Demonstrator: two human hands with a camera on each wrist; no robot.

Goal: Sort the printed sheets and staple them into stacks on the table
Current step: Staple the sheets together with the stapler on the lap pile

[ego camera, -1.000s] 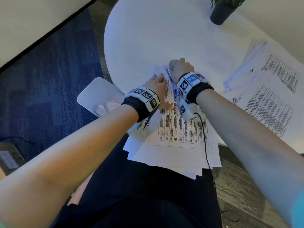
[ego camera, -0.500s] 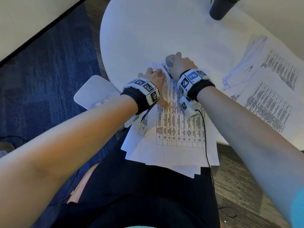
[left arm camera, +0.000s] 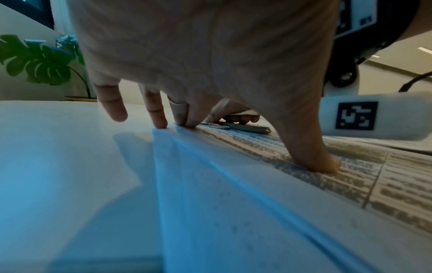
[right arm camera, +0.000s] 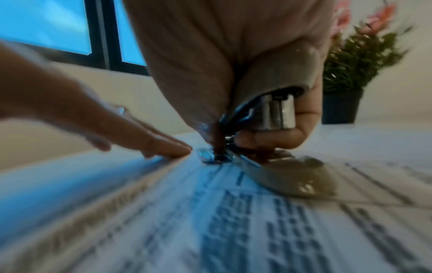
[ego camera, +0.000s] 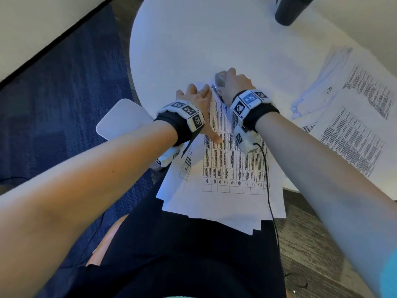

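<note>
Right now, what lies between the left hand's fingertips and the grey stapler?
Only a narrow strip of the printed top sheet. In the right wrist view, the left hand fingertips press the paper beside the grey metal stapler.

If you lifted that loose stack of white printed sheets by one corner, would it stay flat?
Probably not. The stack of white printed sheets overhangs the round white table unevenly fanned, so unstapled pages would likely droop and slide apart. The left hand pressing it suggests it shifts easily.
</note>
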